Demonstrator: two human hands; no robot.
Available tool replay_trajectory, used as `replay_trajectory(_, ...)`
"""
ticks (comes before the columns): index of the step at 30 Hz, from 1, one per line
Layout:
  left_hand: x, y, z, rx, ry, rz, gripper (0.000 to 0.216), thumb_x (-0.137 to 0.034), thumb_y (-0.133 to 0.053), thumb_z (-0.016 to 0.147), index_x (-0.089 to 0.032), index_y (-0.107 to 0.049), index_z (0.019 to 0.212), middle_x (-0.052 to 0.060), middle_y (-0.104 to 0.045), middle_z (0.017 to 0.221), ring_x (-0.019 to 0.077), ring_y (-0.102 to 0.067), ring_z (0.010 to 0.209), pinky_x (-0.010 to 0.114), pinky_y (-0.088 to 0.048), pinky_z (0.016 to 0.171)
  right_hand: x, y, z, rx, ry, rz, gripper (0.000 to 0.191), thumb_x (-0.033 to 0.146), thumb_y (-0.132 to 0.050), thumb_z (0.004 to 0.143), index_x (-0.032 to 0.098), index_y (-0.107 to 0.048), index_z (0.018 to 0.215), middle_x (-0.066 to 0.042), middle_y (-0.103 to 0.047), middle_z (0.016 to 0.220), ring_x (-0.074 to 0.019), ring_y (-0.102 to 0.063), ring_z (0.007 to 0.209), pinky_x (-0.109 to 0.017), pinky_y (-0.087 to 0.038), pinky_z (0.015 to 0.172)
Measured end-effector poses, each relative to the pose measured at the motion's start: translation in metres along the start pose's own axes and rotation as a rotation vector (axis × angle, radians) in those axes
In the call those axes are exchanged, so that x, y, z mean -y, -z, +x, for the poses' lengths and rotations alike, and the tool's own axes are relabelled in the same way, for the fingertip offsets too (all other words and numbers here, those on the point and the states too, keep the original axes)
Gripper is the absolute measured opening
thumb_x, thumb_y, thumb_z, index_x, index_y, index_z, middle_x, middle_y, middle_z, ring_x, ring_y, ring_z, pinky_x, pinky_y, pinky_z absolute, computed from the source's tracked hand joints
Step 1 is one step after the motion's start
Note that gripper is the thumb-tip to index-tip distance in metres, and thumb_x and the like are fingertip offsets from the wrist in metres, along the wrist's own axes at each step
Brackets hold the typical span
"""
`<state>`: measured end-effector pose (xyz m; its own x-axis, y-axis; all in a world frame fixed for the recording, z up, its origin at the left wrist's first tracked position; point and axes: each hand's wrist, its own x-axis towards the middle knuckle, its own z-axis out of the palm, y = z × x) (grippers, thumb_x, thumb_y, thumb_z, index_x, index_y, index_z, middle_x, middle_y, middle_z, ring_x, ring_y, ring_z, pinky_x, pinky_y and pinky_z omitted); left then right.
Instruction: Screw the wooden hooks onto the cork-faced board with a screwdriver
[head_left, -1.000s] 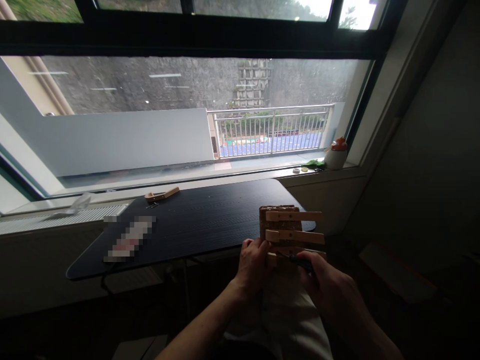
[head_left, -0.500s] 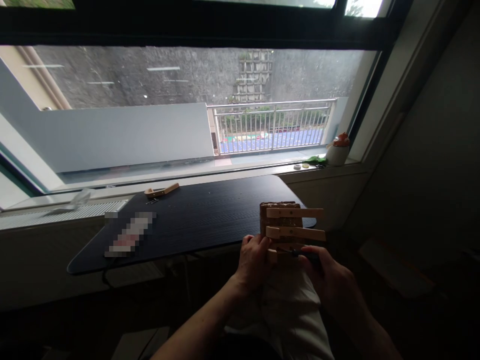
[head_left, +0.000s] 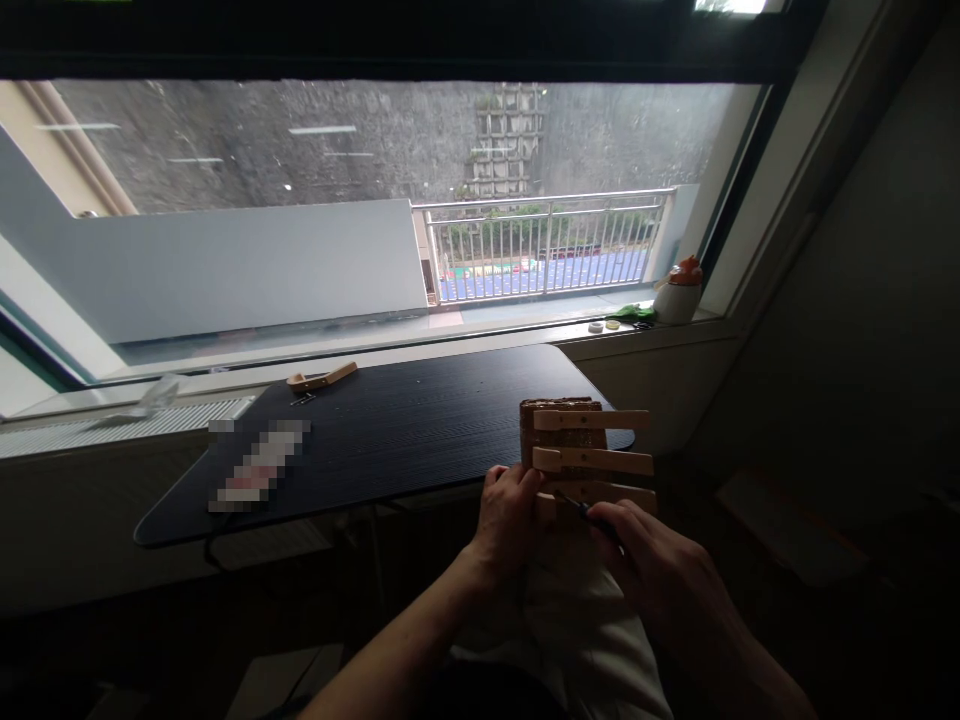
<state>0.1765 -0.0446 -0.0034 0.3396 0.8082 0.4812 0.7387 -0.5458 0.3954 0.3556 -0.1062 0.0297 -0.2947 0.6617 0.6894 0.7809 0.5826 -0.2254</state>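
Observation:
My left hand (head_left: 508, 520) is closed on the lower left edge of a brown wooden block (head_left: 561, 436) that carries three pale wooden slats (head_left: 592, 461) sticking out to the right. The block stands at the near right edge of a dark table (head_left: 390, 430), above my lap. My right hand (head_left: 645, 565) is closed round a small dark tool, apparently a screwdriver (head_left: 581, 509). Its tip points at the left end of the lowest slat.
A loose pale wooden piece (head_left: 322, 379) lies at the table's far left with small dark bits beside it. A blurred flat item (head_left: 259, 464) sits near the left. On the windowsill stand a white and orange pot (head_left: 675, 295) and small round things (head_left: 604, 325).
The view has tilted down slightly. The lowest slat now shows more fully, and my right hand with the tool has shifted a little up and left toward it.

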Motion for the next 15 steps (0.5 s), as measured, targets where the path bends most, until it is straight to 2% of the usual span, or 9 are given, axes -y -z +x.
replay_trajectory(3, 0.001, -0.002, 0.000, -0.004, -0.004, 0.013, 0.017, -0.020, -0.053, 0.076, -0.020, -0.056, 0.093, 0.004, -0.060, 0.088, 0.0192, -0.054, 0.082, 0.036, -0.034, 0.084, -0.004, -0.003, -0.002, -0.026, -0.052, -0.019, 0.017, 0.029, -0.044, 0.090, 0.022, -0.057, 0.097, -0.001, -0.068, 0.084, -0.0113, -0.064, 0.068, -0.020, -0.045, 0.061)
replay_trajectory(9, 0.001, -0.002, -0.001, -0.022, -0.018, 0.015, 0.016, -0.021, -0.054, 0.077, -0.020, -0.055, 0.092, 0.003, -0.059, 0.088, 0.0192, -0.054, 0.083, 0.035, -0.035, 0.083, -0.006, -0.002, -0.002, -0.046, -0.167, -0.070, 0.020, 0.033, -0.044, 0.090, 0.020, -0.057, 0.098, -0.002, -0.069, 0.077, -0.0125, -0.064, 0.059, -0.021, -0.044, 0.054)
replay_trajectory(12, 0.000, -0.001, -0.001, -0.026, -0.025, 0.013, 0.014, -0.021, -0.052, 0.078, -0.021, -0.054, 0.092, 0.003, -0.059, 0.087, 0.0194, -0.054, 0.082, 0.035, -0.035, 0.083, -0.001, 0.000, 0.000, -0.032, -0.140, -0.084, 0.020, 0.032, -0.043, 0.090, 0.020, -0.056, 0.098, -0.002, -0.068, 0.080, -0.0124, -0.064, 0.062, -0.022, -0.044, 0.055)
replay_trajectory(15, -0.001, -0.001, 0.000, -0.023, -0.020, 0.011, 0.012, -0.019, -0.050, 0.079, -0.021, -0.054, 0.090, 0.003, -0.060, 0.087, 0.0193, -0.054, 0.082, 0.035, -0.035, 0.083, 0.003, 0.000, 0.001, -0.044, -0.050, -0.089, 0.018, 0.028, -0.044, 0.088, 0.020, -0.056, 0.099, -0.003, -0.066, 0.083, -0.0121, -0.063, 0.067, -0.022, -0.044, 0.059)
